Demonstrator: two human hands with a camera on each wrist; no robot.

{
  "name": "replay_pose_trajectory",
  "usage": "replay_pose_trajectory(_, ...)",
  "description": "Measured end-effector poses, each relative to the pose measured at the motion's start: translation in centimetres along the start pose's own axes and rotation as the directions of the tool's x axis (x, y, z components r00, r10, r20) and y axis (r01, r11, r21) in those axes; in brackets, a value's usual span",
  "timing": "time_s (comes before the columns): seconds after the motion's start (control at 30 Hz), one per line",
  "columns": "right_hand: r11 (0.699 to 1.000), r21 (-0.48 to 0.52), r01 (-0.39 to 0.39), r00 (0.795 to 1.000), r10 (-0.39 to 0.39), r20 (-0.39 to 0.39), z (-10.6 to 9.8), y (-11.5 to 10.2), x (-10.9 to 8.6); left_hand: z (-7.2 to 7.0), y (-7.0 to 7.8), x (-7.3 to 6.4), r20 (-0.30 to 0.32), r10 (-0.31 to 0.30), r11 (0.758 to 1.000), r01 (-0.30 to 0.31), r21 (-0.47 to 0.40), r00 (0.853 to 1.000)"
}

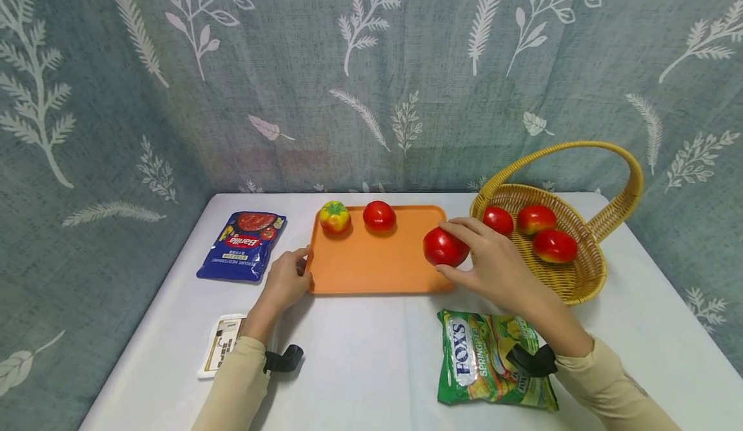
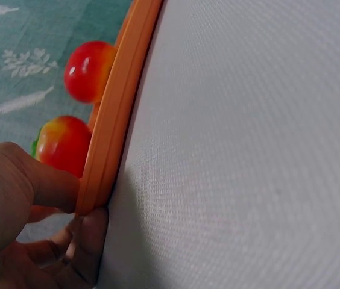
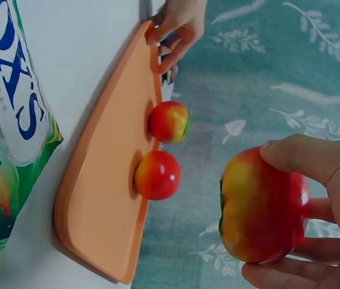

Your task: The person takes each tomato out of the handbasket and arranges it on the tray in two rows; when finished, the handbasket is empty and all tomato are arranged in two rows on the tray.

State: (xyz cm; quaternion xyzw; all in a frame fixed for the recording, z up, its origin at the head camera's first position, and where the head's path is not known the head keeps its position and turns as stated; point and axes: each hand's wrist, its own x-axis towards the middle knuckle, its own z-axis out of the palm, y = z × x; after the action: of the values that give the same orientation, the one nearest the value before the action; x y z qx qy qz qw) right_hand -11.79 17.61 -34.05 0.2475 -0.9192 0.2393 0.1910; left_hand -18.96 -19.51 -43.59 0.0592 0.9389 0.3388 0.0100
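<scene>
My right hand (image 1: 493, 260) grips a glossy red-and-yellow fruit (image 3: 260, 208), squat and lobed like a persimmon, above the right end of the orange tray (image 1: 371, 260). Its green leaf cap shows at one side in the right wrist view. At the tray's left edge, my left hand (image 1: 286, 282) pinches the rim, thumb on one side and fingers on the other in the left wrist view. Two similar fruits lie along the tray's far side: one with its green cap facing up (image 1: 335, 217), the other a red one (image 1: 380, 216).
A wicker basket (image 1: 598, 270) with a tall handle holds several red fruits on the right. Nearer stands a green Fox's candy bag (image 1: 484, 360), partly under the right wrist. On the left lie a blue Barilla pouch (image 1: 240, 247) and a white-edged packet (image 1: 223, 344). Patterned curtain (image 1: 348, 115) backs the table.
</scene>
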Motion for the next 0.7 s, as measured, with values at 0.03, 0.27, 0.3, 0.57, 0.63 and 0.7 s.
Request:
replay_pose_trajectory(0.03, 1.0, -0.003, -0.002, 1.0, 0.002, -0.003, 0.1, 0.0, 0.1, 0.0, 0.0, 0.0, -0.003, 0.001, 1.0, -0.001, 0.0, 1.0)
replay_pose_trajectory(0.27, 0.999, 0.002, -0.038, 0.999, 0.038, 0.016, 0.8, 0.3, 1.1, 0.2, -0.1, -0.2, 0.005, -0.01, 1.0, 0.01, -0.005, 1.0)
replay_pose_trajectory(0.3, 0.999, 0.003, -0.042, 0.999, 0.041, 0.022, 0.9, 0.3, 1.2, 0.2, -0.2, -0.2, 0.007, -0.012, 1.0, 0.012, -0.008, 1.0)
replay_pose_trajectory(0.57, 0.999, 0.001, -0.034, 0.999, 0.034, 0.02, 1.8, 0.5, 2.3, 0.5, -0.3, 0.0, -0.004, 0.01, 1.0, -0.01, -0.003, 1.0)
replay_pose_trajectory(0.63, 1.0, 0.006, -0.029, 0.999, 0.029, 0.019, 1.9, 0.4, 2.9, 0.3, -0.2, 0.0, -0.005, 0.007, 1.0, -0.007, -0.005, 1.0)
replay_pose_trajectory(0.7, 1.0, 0.004, -0.026, 0.999, 0.026, 0.023, 2.1, 0.3, 3.7, 0.0, -0.2, 0.0, -0.011, 0.003, 1.0, -0.003, -0.002, 1.0)
